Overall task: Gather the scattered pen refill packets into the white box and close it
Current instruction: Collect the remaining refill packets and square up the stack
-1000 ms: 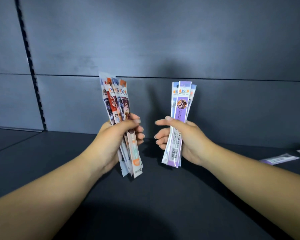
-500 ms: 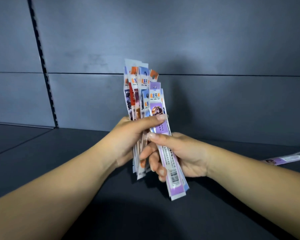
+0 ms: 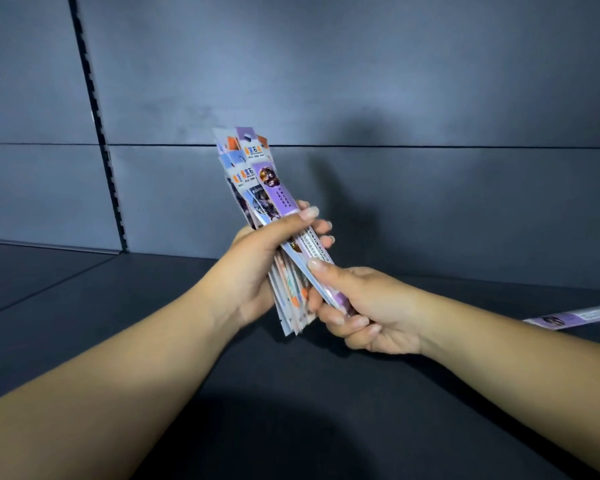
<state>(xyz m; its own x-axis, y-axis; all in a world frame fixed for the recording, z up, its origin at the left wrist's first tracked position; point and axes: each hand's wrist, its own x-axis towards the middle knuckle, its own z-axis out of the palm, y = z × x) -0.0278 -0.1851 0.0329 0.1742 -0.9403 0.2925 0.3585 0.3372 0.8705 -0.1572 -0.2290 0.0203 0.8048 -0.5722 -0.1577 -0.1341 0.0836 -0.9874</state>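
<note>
one bundle of pen refill packets (image 3: 257, 188) held up in mid-air over the dark shelf surface (image 3: 153, 306), centre of view. long narrow packets, fanned a bit, tops tilted up and to the left, lower ends down toward the right. front packet is purple with a round picture near its top and a barcode strip lower down; behind it blue, orange and white ones.

left hand (image 3: 257, 271) grips the bundle around its middle, thumb across the front, fingers curled round the back with tips showing on the right edge. right hand (image 3: 368, 313) grips the lower end of the bundle, thumb on the front packet, fingers curled under. both hands tight on the same stack, hands just beside each other, nearly touching.

one more purple packet (image 3: 575, 318) lies flat on the shelf at the far right, well apart from the hands, partly cut by the frame edge.

behind: dark grey back panel (image 3: 361, 81) with a slotted upright strip (image 3: 97, 133) at left.
</note>
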